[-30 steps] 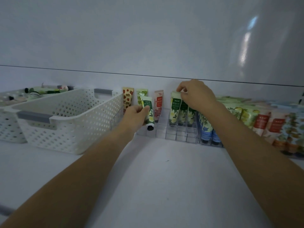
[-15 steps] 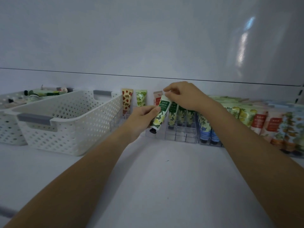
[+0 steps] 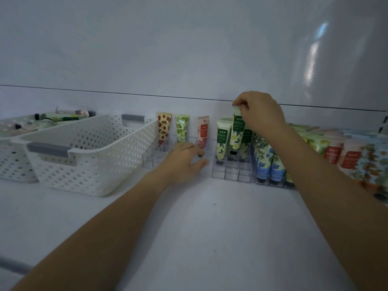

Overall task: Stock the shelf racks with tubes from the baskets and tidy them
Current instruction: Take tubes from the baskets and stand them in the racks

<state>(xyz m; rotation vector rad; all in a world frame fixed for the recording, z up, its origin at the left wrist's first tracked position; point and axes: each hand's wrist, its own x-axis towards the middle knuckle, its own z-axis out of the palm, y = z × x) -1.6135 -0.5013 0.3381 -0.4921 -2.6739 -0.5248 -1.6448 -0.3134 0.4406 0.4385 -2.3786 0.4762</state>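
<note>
White shelf (image 3: 210, 238): carries two baskets at the left and a row of clear racks along the back wall.
Right hand (image 3: 259, 114): closed in a pinch on the crimped top edge of the held tube.
Held tube (image 3: 236, 134): green and white with pale flowers, nearly upright, black cap down and just above the back cells of the middle rack.
Middle rack (image 3: 232, 172): clear plastic grid; matching green tubes (image 3: 222, 138) stand in its back row on both sides of the held tube, and the front cells hold nothing.
Left hand (image 3: 183, 162): holds no tube; fingers and thumb lie at the near right corner of the left rack, but blur hides whether they pinch its wall.
Left rack (image 3: 150, 157): back row holds a strawberry tube (image 3: 164, 128), a grape-print tube (image 3: 182, 129) and a pink tube (image 3: 202, 131), all cap down.
Labels: dark green and red panels carry small pale characters, too blurred to read; no brand is legible.
Near basket (image 3: 94, 164): white, perforated, grey handles.
Far basket (image 3: 12, 148): holds loose tubes (image 3: 60, 118).
Blue tubes (image 3: 273, 166): stand right of the middle rack.
Red-label tubes (image 3: 333, 154): further right.
</note>
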